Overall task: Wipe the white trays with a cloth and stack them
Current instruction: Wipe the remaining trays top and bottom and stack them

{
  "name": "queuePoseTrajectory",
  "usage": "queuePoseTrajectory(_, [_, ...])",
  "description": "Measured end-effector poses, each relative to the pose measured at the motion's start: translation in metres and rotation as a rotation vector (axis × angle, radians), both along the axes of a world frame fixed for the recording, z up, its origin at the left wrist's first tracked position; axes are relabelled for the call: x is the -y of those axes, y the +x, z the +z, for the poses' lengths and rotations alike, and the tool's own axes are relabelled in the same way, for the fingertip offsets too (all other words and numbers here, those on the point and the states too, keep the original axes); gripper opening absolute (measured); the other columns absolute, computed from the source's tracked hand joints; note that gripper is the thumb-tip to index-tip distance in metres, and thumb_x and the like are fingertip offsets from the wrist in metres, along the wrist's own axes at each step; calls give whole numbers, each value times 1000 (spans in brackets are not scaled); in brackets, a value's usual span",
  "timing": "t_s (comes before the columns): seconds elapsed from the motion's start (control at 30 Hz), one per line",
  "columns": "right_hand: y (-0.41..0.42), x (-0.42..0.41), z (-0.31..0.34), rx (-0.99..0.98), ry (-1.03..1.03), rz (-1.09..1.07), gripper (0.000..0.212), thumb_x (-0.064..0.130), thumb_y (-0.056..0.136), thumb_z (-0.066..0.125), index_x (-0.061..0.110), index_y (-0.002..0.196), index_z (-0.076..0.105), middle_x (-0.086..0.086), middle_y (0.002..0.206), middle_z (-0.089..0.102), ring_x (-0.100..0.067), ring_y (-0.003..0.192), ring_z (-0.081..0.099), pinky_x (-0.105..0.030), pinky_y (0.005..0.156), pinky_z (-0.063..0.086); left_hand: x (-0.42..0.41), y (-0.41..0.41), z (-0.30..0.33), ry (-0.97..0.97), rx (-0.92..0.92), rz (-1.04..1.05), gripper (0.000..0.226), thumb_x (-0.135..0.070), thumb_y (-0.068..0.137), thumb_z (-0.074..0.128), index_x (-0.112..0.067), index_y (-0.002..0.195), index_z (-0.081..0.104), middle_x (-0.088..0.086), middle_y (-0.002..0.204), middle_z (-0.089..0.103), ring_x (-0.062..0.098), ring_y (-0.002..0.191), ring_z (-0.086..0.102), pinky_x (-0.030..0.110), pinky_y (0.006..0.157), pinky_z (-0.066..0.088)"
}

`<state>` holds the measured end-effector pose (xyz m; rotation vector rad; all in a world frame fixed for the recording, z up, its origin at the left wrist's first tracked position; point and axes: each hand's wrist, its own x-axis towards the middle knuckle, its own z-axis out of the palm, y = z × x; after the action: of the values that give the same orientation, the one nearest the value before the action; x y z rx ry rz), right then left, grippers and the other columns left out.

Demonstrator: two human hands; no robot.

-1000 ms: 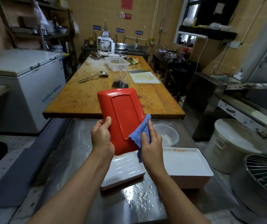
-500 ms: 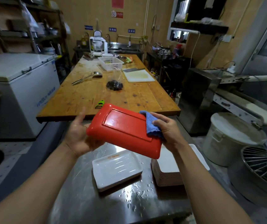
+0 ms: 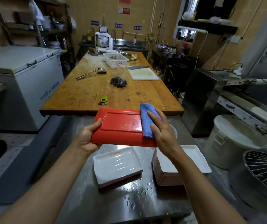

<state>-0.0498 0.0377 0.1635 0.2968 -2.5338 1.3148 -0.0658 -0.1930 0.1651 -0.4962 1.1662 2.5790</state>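
Head view, the only one given. A tray [image 3: 121, 126] is held in the air w/ its red underside turned up, roughly level, above the steel counter [image 3: 97, 199]. It is gripped at its left short edge by the left hand [image 3: 87, 139]: thumb laid on the red face, the other fingers curled underneath, presumably so the tray is braced against wiping pressure. The right hand [image 3: 160, 131] is laid flat on a blue cloth [image 3: 146, 120], fingers straight and spread, pressing the cloth onto the right end of the red face; nothing is pinched. Droplets are visible on the red surface just left of the cloth, so that end is likely being dried first and the pass across the rest is judged not yet done.

Below the left hand, a small pile of trays [image 3: 118, 165] sits white side up on the counter, wet streaks on the top one; it can't be told whether this is the wiped pile or the waiting one. Below the right hand and forearm, a taller stack [image 3: 166, 175] stands beside it, apart from the small pile, partly hidden by the arm. Water beads are scattered on the counter nearer the person than both piles. Beyond both hands, a wooden table [image 3: 89, 94] carries a green peeler [image 3: 103, 100], unrelated to the task.
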Motion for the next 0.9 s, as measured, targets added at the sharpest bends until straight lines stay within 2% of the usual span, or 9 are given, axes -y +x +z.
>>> queuePoseTrajectory(0.1, [18,1,-14,-59,155,34,49,30,91,34,32,140,31,9,152,18,-8,138,20,-24,112,15,-1,0,0,24,11,73,11,-20,93,55,-14,87,61,4,58,70,13,48,66,26,44,55])
queuePoseTrajectory(0.23, [21,6,-23,-213,392,-85,48,32,94,36,17,140,41,-7,150,31,-27,141,23,-38,116,14,-6,3,-3,26,-17,86,11,-23,92,57,-13,93,62,5,65,72,15,54,69,29,50,57])
queuePoseTrajectory(0.33, [19,21,-24,-258,522,-57,52,35,93,33,13,137,46,-13,148,37,-33,139,27,-45,114,19,-15,6,0,-3,-93,107,14,-25,92,55,-12,92,62,6,71,72,16,59,69,27,51,57])
queuePoseTrajectory(0.53, [23,68,-29,-313,490,26,51,31,91,38,18,139,44,-8,150,35,-30,139,26,-44,114,19,-26,11,-2,-90,-248,140,23,-26,96,47,-9,93,62,7,73,72,14,61,69,27,59,57])
queuePoseTrajectory(0.6, [21,82,-24,-312,453,61,50,31,90,37,20,139,44,-7,150,34,-30,140,25,-42,116,16,-24,13,-2,-91,-249,121,30,-30,97,44,-6,96,62,11,85,72,18,74,70,28,69,57])
queuePoseTrajectory(0.67, [18,95,-18,-272,445,85,51,34,92,31,25,143,38,-4,155,25,-28,144,16,-41,119,10,-23,13,-2,-115,-241,83,40,-36,98,40,-3,109,61,17,104,68,23,95,67,30,81,55])
queuePoseTrajectory(0.7, [15,100,-16,-254,457,92,53,37,93,26,29,144,34,-3,156,20,-26,145,10,-41,119,7,-22,13,-3,-135,-245,72,43,-38,98,38,-3,112,60,16,108,66,23,99,65,28,81,55])
queuePoseTrajectory(0.8, [3,107,-5,-216,460,103,54,38,91,25,33,145,29,-1,158,13,-22,146,3,-38,119,1,-21,12,-5,-164,-291,79,42,-42,94,40,-8,104,63,11,105,68,14,85,70,24,73,57])
queuePoseTrajectory(0.9, [-14,98,6,-148,487,80,57,42,90,25,36,146,24,1,158,14,-19,145,5,-38,118,2,-18,13,-6,-154,-320,77,42,-44,80,53,-10,101,65,9,96,73,18,81,71,33,73,57])
